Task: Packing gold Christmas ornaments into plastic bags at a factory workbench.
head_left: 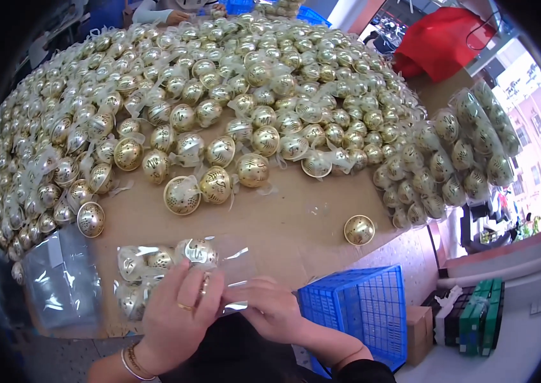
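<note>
At the near edge of the table lies a clear plastic bag (235, 254) with several gold openwork balls (160, 257) inside, set in rows. My left hand (181, 313) wears a ring and bracelets and bends over the bag's near right part. Its fingers curl around a ball in the bag, part of which shows between them. Beside it, my right hand (272, 311) pinches the bag's film at the right edge; the fingertips are partly hidden. Left of the bag rests a stack of flat clear bags (72, 287).
A large heap of gold balls (210, 112) in sheer wrapping covers the table's far part. One loose ball (359, 230) sits near the right edge, by filled bags (440, 163). A blue crate (363, 313) stands below right. Far off is another person's arm (152, 13).
</note>
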`<action>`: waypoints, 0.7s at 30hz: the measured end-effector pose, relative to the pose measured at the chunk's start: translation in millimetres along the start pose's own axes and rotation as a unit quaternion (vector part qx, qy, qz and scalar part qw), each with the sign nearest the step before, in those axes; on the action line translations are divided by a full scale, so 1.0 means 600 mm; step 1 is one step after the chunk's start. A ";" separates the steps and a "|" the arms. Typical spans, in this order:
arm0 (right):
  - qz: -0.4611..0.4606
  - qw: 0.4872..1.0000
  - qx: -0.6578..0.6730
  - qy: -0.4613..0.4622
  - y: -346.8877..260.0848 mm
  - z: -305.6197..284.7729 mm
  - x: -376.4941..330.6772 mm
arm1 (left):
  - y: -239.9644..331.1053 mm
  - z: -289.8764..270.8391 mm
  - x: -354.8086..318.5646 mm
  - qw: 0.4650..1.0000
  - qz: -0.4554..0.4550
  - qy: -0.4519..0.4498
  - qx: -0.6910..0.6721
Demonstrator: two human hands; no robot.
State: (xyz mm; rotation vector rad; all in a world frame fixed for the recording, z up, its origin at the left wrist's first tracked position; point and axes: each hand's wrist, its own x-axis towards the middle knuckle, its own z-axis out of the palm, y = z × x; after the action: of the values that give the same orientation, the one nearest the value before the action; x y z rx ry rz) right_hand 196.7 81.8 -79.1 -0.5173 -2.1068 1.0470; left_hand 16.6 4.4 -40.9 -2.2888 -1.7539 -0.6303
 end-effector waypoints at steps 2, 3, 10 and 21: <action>-0.113 0.975 -0.153 0.118 -0.013 -0.045 0.003 | -0.024 -0.025 0.002 0.999 -0.001 0.018 -0.035; -0.170 0.915 -0.284 0.231 -0.008 -0.088 -0.013 | -0.040 -0.045 -0.008 0.989 -0.056 0.056 -0.124; 0.239 0.894 -0.282 0.252 0.127 -0.130 0.013 | -0.074 -0.049 -0.045 0.846 -0.252 0.260 -0.392; -0.063 0.992 0.030 0.109 -0.059 0.044 0.108 | -0.106 -0.002 -0.085 0.786 -0.142 0.301 -0.522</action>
State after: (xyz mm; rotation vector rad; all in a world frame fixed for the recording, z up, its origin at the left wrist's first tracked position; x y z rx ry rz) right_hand 133.0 87.1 -33.9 -0.4424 -1.8855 0.9344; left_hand -55.2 -22.7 -68.8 -1.8099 -1.5494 -2.5702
